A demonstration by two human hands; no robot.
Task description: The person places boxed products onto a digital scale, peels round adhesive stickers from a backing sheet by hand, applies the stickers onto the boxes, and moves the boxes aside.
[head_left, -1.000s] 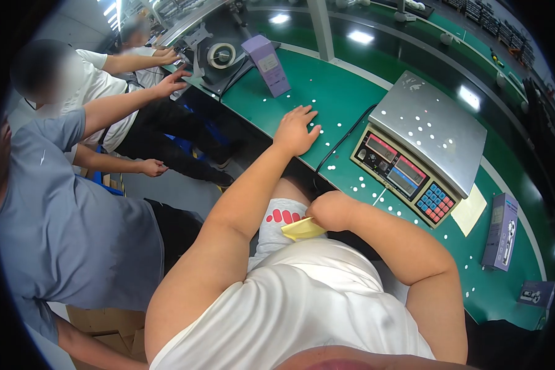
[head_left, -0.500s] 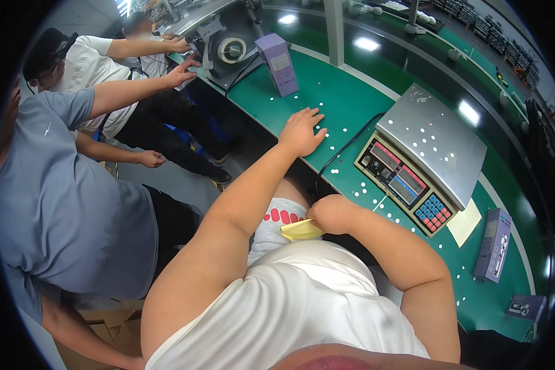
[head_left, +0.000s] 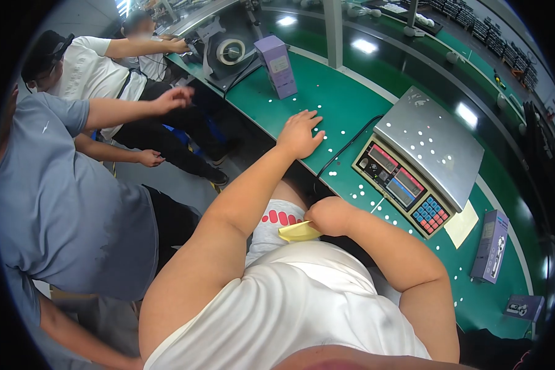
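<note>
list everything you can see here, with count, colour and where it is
digital scale: 1, silver plate on pale body, on the table
work table: 1, green, ahead
boxes: 3, purple, one upright far left on the table, two at its right
dots: many, white, on table and scale
sheet: 1, pale yellow, at the scale's right edge
cable: 1, black, left of the scale
ring: 1, pale, far left
post: 1, light grey, beyond the table
co-workers: 3, one grey-blue shirt, two white, left
yellow piece: 1, over the lap
left hand: 1, bare, at the table's edge
right hand: 1, bare, holding the yellow piece
</note>
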